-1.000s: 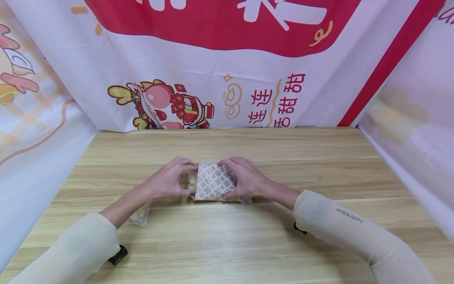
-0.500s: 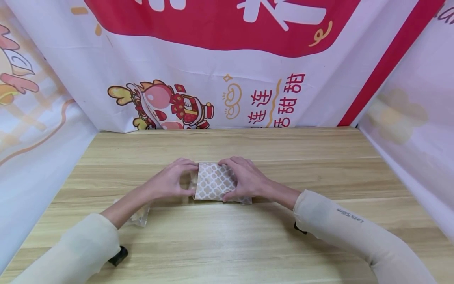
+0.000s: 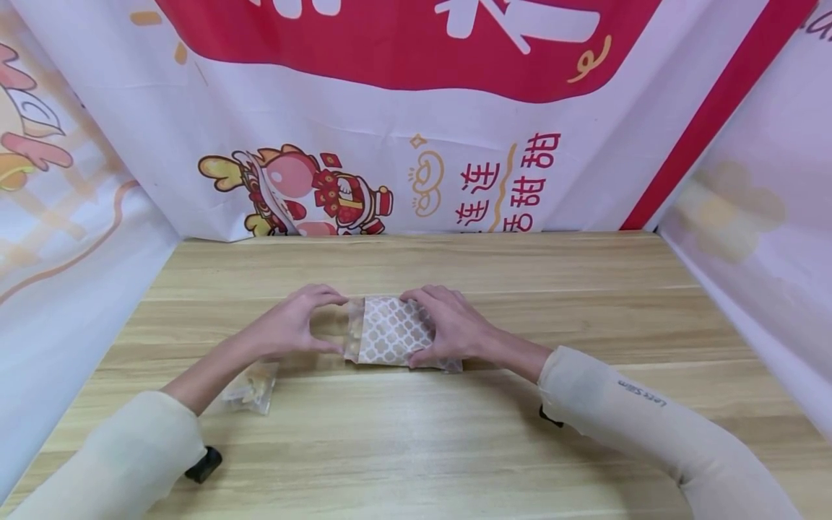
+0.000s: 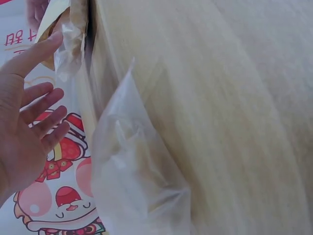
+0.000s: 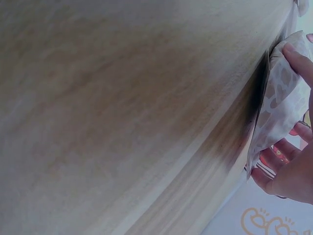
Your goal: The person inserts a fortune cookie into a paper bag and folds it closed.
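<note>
A tan and white patterned paper bag (image 3: 390, 334) lies flat near the middle of the table, its mouth facing left. Out of that mouth pokes the end of a clear plastic packet (image 3: 353, 334). My right hand (image 3: 458, 328) grips the bag across its closed end, thumb on the near edge and fingers on the far edge. To the left of the mouth, my left hand (image 3: 286, 325) holds nothing, its thumb and fingers spread apart. In the left wrist view its thumb overlaps the clear packet end (image 4: 71, 51).
A second clear packet (image 3: 253, 388) with pale contents lies on the wooden table (image 3: 416, 448), close by the left forearm. Printed white and red cloth (image 3: 390, 115) hangs behind the table and along both sides.
My left hand has let go at the bag's mouth and drawn back left, baring the packet end. The right hand has stayed on the bag.
</note>
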Demonstrator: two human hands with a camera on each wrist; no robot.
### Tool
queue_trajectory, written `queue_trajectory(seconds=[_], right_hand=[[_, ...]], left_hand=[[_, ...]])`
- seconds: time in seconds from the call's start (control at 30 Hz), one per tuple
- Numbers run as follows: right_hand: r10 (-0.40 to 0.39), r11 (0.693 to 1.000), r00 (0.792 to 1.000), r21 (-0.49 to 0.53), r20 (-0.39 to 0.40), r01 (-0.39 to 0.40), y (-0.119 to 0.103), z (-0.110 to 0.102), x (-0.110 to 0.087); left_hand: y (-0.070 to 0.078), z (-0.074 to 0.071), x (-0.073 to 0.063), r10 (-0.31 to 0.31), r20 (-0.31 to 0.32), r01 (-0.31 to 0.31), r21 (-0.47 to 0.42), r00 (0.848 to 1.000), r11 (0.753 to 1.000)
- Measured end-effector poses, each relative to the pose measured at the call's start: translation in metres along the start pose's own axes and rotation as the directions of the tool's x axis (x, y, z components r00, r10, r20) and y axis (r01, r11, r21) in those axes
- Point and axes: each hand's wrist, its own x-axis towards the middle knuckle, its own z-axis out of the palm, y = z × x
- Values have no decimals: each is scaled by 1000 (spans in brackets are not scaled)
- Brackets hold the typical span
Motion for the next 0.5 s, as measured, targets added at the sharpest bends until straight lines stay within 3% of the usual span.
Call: queue_trajectory(seconds=[0.5], right_hand=[[-12,1000,1000,-5,-9,12,1,1,0]], left_hand=[[-3,9,2,4,-19,-3,43,1000,999]])
